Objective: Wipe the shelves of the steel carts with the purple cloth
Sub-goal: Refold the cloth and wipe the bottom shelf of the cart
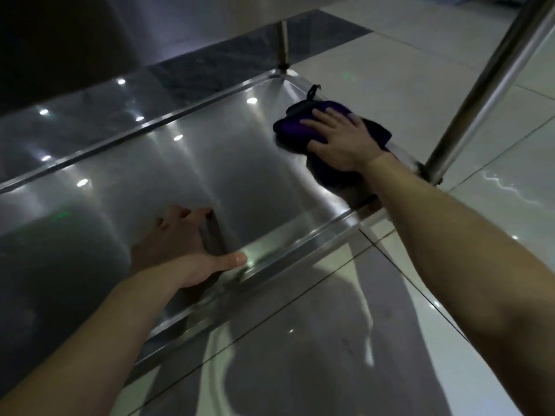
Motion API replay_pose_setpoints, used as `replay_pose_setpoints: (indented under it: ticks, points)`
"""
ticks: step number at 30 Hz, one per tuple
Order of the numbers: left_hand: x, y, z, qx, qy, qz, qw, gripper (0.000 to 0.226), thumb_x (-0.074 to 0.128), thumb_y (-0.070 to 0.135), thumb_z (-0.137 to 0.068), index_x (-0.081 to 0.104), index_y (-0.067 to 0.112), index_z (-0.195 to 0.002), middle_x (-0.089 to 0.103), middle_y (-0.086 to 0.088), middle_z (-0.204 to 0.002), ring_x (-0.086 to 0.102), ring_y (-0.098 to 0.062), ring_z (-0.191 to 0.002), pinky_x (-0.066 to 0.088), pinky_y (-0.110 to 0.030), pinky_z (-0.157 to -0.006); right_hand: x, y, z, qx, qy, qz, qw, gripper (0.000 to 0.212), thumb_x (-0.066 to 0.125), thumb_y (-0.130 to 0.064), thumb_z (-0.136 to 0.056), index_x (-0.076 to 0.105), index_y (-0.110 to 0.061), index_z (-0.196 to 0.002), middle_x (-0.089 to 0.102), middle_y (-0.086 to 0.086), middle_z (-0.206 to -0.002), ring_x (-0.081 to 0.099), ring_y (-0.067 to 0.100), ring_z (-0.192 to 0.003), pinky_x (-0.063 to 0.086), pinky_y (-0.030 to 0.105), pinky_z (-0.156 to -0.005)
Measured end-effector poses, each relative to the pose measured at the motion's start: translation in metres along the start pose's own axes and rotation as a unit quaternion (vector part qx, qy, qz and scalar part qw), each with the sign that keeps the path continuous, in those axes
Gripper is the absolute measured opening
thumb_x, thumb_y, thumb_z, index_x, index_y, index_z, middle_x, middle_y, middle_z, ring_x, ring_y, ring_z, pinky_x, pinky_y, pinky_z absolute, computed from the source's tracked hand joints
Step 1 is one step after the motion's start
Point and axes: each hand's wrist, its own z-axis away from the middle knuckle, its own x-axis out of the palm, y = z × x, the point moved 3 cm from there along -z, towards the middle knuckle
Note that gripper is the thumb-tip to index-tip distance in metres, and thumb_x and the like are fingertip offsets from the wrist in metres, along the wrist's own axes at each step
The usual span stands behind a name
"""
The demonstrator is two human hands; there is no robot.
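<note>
The low steel cart shelf (168, 175) fills the middle of the head view, shiny and full of light reflections. A folded purple cloth (292, 129) lies on the shelf's right end near the far corner. My right hand (339, 139) presses flat on the cloth, fingers straight and spread. My left hand (186, 250) rests on the shelf's near rim, fingers spread over the shelf surface and thumb pointing right along the edge. It holds nothing.
A thick steel upright (480, 91) rises at the shelf's near right corner, close to my right forearm. A thinner upright (282, 43) stands at the far corner. Glossy pale floor tiles (450, 70) surround the cart; a dark wall lies behind.
</note>
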Motion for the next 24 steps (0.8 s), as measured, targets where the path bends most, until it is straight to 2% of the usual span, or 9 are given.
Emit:
replay_pose_setpoints:
  ticks: [3,6,11,16,20,22,24]
  points:
    - [0.002,0.000,-0.004,0.006,0.011,-0.007,1.000,0.122,0.070,0.100,-0.059,0.029,0.050,-0.163,0.033,0.007,-0.167,0.035,-0.033,-0.152,0.042,-0.055,-0.120,-0.002,-0.017,-0.056,0.026,0.006,-0.014,1.000,0.073,0.024,-0.068,-0.101,0.020,-0.046,-0.170,0.008,-0.007,-0.182,0.001,0.018,-0.167,-0.005,0.055,-0.132]
    - [0.001,0.000,-0.012,0.004,0.011,-0.016,1.000,0.123,0.067,0.101,-0.063,0.022,0.050,-0.166,0.026,0.007,-0.173,0.029,-0.033,-0.156,0.038,-0.058,-0.123,-0.002,-0.049,-0.101,0.017,-0.013,-0.023,1.000,0.072,0.022,-0.064,-0.102,0.016,-0.044,-0.171,0.004,-0.005,-0.182,-0.003,0.021,-0.168,-0.007,0.059,-0.132]
    - [0.000,-0.005,-0.019,-0.006,0.016,-0.029,0.999,0.122,0.062,0.103,-0.064,0.018,0.052,-0.165,0.025,0.009,-0.173,0.029,-0.032,-0.156,0.037,-0.059,-0.120,0.004,-0.097,-0.115,-0.019,-0.046,-0.014,0.999,0.068,0.026,-0.060,-0.107,0.014,-0.043,-0.172,0.002,-0.006,-0.182,-0.004,0.021,-0.168,-0.007,0.060,-0.131]
    - [0.002,-0.007,-0.016,-0.015,0.007,-0.032,0.999,0.122,0.059,0.105,-0.062,0.017,0.053,-0.165,0.025,0.007,-0.173,0.030,-0.034,-0.156,0.039,-0.061,-0.118,0.015,-0.118,-0.044,-0.104,-0.063,-0.020,0.992,0.065,0.029,-0.059,-0.110,0.013,-0.044,-0.172,0.001,-0.010,-0.182,-0.006,0.015,-0.167,-0.009,0.054,-0.132]
    - [0.002,-0.005,-0.014,-0.019,-0.014,-0.018,1.000,0.136,0.056,0.111,-0.050,0.018,0.051,-0.167,0.022,0.005,-0.176,0.026,-0.038,-0.159,0.039,-0.062,-0.120,0.027,-0.100,0.056,-0.194,-0.098,-0.031,0.976,0.063,0.031,-0.057,-0.109,0.015,-0.052,-0.169,-0.001,-0.018,-0.180,-0.009,0.005,-0.165,-0.013,0.039,-0.129]
    - [0.002,-0.004,-0.011,-0.019,-0.008,-0.021,1.000,0.137,0.056,0.111,-0.047,0.022,0.051,-0.166,0.025,0.003,-0.175,0.028,-0.038,-0.157,0.038,-0.061,-0.117,0.020,-0.071,0.096,-0.180,-0.104,-0.051,0.977,0.066,0.031,-0.059,-0.102,0.022,-0.053,-0.167,0.004,-0.020,-0.179,-0.005,0.001,-0.164,-0.010,0.036,-0.130]
    - [0.002,-0.002,-0.009,-0.022,0.003,-0.021,1.000,0.131,0.061,0.109,-0.052,0.026,0.052,-0.164,0.027,0.004,-0.173,0.028,-0.037,-0.157,0.037,-0.063,-0.115,0.013,-0.045,0.119,-0.107,-0.064,-0.055,0.991,0.064,0.032,-0.057,-0.103,0.026,-0.051,-0.167,0.008,-0.018,-0.179,-0.001,0.004,-0.165,-0.004,0.042,-0.134]
